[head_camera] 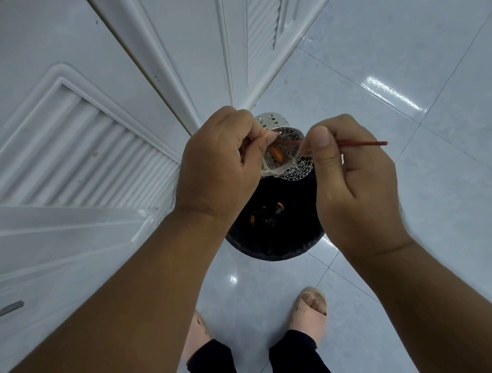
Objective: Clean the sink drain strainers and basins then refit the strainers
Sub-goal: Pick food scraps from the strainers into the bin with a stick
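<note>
A perforated metal drain strainer (275, 134), lined with a white mesh net (293, 168) and holding orange food scraps (276, 154), was held tilted directly over a black-lined waste bin (275, 232) on a kitchen floor. The left hand (220, 161) closed its fingers around the strainer's rim and a fold of the net, while the right hand (352, 179) pinched a thin red stick (363, 143) between thumb and forefinger, its far end reaching into the cup among the scraps.

The step in hand appeared to be emptying the strainer, with washing and refitting not yet begun. It would likely go best with the cup kept above the bin's mouth so loosened bits fall inside, the stick worked along the wall rather than through the net, which looked fine enough to tear, and the left-hand grip kept firm on the net's edge so that it does not slip off with the waste. Some scraps already lay in the bin.

Pale glossy tiles (414, 103) reflected overhead light, and spilled residue would probably show easily there. White louvred cabinet doors (71, 139) stood just left of the bin, one bearing small orange specks, with a metal handle (0, 312) at the frame's lower left. The person's feet, in light sandals (308, 312), stood just behind the bin.
</note>
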Tool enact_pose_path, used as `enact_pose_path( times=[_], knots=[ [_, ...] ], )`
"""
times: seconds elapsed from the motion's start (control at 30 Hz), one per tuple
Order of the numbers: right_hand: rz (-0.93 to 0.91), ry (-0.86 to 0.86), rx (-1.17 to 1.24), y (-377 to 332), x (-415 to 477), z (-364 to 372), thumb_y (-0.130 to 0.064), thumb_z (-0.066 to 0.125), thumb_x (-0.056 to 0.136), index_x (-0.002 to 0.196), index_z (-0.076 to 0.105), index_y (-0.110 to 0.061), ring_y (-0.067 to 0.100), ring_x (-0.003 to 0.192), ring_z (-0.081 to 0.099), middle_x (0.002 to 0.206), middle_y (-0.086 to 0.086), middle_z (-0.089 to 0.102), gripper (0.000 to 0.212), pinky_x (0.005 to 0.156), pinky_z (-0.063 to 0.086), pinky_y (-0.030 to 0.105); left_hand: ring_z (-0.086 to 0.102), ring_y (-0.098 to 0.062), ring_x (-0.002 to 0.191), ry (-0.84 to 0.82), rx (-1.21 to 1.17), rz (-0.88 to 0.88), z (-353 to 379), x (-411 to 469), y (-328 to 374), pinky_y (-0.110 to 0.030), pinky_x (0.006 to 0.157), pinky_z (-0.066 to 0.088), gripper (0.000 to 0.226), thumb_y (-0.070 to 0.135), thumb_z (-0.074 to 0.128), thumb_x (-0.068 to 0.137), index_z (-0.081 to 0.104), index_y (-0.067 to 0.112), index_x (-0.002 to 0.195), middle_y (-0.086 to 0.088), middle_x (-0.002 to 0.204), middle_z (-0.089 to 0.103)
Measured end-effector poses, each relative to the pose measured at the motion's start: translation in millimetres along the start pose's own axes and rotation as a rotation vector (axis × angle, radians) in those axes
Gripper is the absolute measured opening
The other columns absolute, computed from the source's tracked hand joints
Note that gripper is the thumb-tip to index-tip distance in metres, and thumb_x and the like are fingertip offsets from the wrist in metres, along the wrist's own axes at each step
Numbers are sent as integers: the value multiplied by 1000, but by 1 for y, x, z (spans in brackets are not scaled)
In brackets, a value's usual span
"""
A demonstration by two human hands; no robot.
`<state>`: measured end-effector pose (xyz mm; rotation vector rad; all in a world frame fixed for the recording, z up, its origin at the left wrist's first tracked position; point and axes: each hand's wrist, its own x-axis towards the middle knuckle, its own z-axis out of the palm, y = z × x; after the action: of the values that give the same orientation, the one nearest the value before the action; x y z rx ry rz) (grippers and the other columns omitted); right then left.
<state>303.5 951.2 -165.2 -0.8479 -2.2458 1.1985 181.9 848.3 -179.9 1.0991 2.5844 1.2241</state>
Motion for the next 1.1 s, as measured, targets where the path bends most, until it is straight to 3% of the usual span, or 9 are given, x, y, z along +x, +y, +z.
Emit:
enact_pose_path(
  times=[0.1,0.37,0.5,0.6,0.73,0.83,0.93,1.1],
  knots=[
    [43,-27,-60,4,3,2,-39,41,104,90,56,-39,16,91,61,85,-16,61,21,74,51,42,53,-16,67,0,16,1,0,-1,3,-14,61,41,23,18,73,91,65,3,77,-6,75,61],
    [21,14,87,3,-10,-4,-38,39,104,83,53,-26,21,71,56,73,-6,54,28,62,47,39,54,-19,67,0,9,2,-1,0,2,-28,61,48,22,17,72,91,64,3,77,-6,76,60],
    [-3,59,94,1,-6,-1,-33,39,105,86,54,-22,23,78,57,77,-7,55,27,69,47,41,54,-18,67,-8,-2,10,-2,0,2,-27,61,48,22,17,72,92,65,2,77,-7,76,60],
    [1,44,-11,1,-1,3,-35,39,105,91,56,-28,21,89,58,84,-12,58,23,74,48,37,53,-17,67,3,14,22,-2,0,3,-22,61,45,23,18,72,91,65,2,77,-7,75,60],
    [58,27,-107,3,-1,3,-42,38,104,87,52,-38,14,87,57,83,-13,58,22,69,47,33,51,-15,66,17,18,37,-2,0,4,-19,60,43,23,17,72,91,64,3,75,-5,74,59],
    [68,28,-20,2,-3,-3,-41,38,104,83,53,-30,17,76,58,76,-4,57,28,65,48,40,51,-16,65,12,13,37,-1,0,5,-20,60,43,23,16,72,91,64,3,75,-5,73,59],
    [18,63,95,0,-7,-9,-33,39,105,81,52,-17,15,66,53,69,-2,53,32,61,45,37,53,-16,66,9,5,38,-2,-2,5,-21,61,46,23,17,71,92,64,3,76,-6,75,60],
    [-23,66,69,-1,-8,-9,-33,38,105,86,55,-21,18,78,57,77,-5,55,28,69,48,39,54,-16,68,4,9,42,-2,-5,9,-22,61,47,22,18,70,93,65,3,78,-6,76,60]
  ],
)
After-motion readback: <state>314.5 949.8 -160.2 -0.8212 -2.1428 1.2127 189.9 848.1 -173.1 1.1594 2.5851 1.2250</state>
